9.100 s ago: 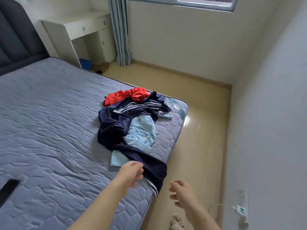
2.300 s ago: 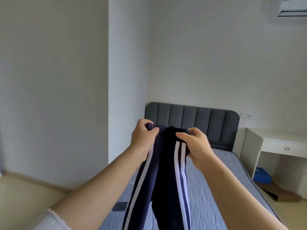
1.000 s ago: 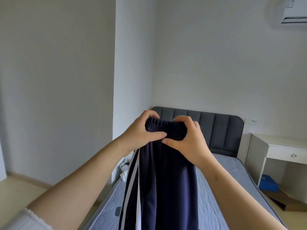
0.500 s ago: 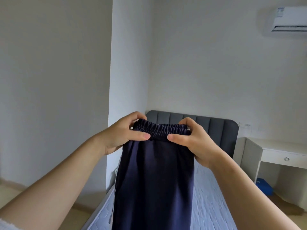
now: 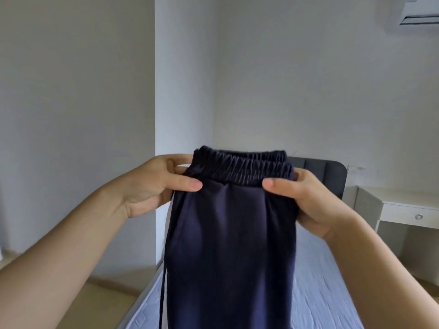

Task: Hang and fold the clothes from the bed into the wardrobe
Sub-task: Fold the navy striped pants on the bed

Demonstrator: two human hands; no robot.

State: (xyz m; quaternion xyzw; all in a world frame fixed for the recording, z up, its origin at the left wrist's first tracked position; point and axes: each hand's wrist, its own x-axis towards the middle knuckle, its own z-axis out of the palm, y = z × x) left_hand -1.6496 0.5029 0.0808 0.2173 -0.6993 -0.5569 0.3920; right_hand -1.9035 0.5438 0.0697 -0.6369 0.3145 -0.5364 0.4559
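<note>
Two hands, left hand (image 5: pixel 152 184) and right hand (image 5: pixel 306 200), pinch unlabelled navy trousers (image 5: pixel 230 245).

I've got both arms stretched out at chest height; left hand (image 5: pixel 152 184) and right hand (image 5: pixel 306 198) each pinching shut, thumbs pointing inward toward each other.

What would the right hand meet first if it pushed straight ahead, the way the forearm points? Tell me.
Likely the dark headboard just beyond the right hand, which grips the navy trousers; depth is unclear, and the wall behind may be nearer its line.
</note>
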